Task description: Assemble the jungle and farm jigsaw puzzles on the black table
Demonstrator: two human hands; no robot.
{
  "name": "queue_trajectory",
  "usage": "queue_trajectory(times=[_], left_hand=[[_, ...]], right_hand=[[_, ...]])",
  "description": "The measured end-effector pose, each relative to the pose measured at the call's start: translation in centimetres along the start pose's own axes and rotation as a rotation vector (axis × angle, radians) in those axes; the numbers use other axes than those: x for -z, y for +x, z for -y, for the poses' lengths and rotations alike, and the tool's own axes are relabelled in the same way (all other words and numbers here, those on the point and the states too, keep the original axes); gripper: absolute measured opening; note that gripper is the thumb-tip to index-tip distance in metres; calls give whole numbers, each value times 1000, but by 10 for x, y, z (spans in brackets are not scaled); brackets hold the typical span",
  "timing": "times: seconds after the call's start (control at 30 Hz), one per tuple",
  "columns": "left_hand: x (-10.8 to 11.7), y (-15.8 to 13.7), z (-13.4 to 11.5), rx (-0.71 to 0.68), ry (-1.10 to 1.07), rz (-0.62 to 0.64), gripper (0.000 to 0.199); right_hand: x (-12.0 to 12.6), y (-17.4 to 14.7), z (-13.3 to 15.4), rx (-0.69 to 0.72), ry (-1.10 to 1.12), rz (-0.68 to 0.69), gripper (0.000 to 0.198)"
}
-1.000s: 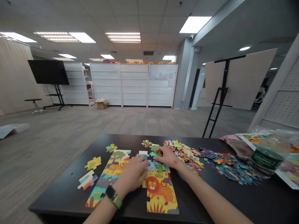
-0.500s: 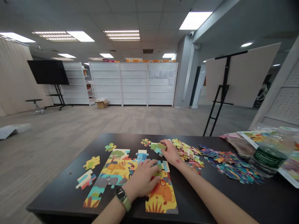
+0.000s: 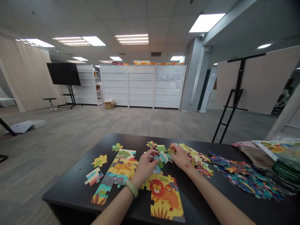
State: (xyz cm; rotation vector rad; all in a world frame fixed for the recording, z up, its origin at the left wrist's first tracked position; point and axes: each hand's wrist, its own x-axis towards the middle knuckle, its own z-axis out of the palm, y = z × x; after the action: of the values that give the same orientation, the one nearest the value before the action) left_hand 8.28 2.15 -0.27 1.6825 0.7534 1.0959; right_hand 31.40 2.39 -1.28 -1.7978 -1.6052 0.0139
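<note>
Pale blue-and-white puzzle pc (image 3: pixel 163 157) is lying tilted btwn the two hands, just beside the L fingertips. L hand (image 3: pixel 145 165) is curving partly closed, thumb & index a bit apart; can't tell if it's gripping the pc. R hand (image 3: pixel 182 157) is bending its fingers inward, tips touching a green pc (image 3: pixel 171 152); can't tell if it's pinching it.

Nearer the wearer, btwn both hands, the lion section (image 3: pixel 167 198) is lying flat. Left of L hand, the leopard section (image 3: pixel 123 168) is resting; farther left, a loose yellow pc (image 3: pixel 99 161) & a striped pc (image 3: pixel 93 177) are sitting apart on the dark table (image 3: pixel 72 190). L wrist is wearing a green band (image 3: pixel 132 188).

Just right of R hand, a light-coloured pile (image 3: pixel 197 157) is spreading out; next, a bluish pile (image 3: pixel 248 176), then a green-label bottle (image 3: pixel 287 173) w/ a patterned pouch (image 3: pixel 254 157) lying near it. Well beyond the hands, white shelves (image 3: pixel 141 86) are standing, w/ a black TV (image 3: pixel 63 74) far left & an easel (image 3: pixel 237 93) far right.
</note>
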Motion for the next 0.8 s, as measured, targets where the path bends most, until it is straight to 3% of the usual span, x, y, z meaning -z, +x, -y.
queue_trajectory(times=[0.17,0.3,0.4,0.5,0.63,0.8], left_hand=[[19,9,16,149,-287,-288,35],[17,8,19,176,-338,-265,34],[13,7,17,149,-216,-203,27],[13,5,15,32,5,-262,17],[15,1,11,-38,265,-336,37],[16,-1,8,-25,419,-224,43]], right_hand=[[9,-9,24,84,44,-12,20],[4,-17,55,138,441,186,34],[-11,-17,62,109,629,276,42],[-24,-11,53,40,529,227,34],[-29,-7,35,25,411,203,32],[-28,-7,34,46,336,229,37]])
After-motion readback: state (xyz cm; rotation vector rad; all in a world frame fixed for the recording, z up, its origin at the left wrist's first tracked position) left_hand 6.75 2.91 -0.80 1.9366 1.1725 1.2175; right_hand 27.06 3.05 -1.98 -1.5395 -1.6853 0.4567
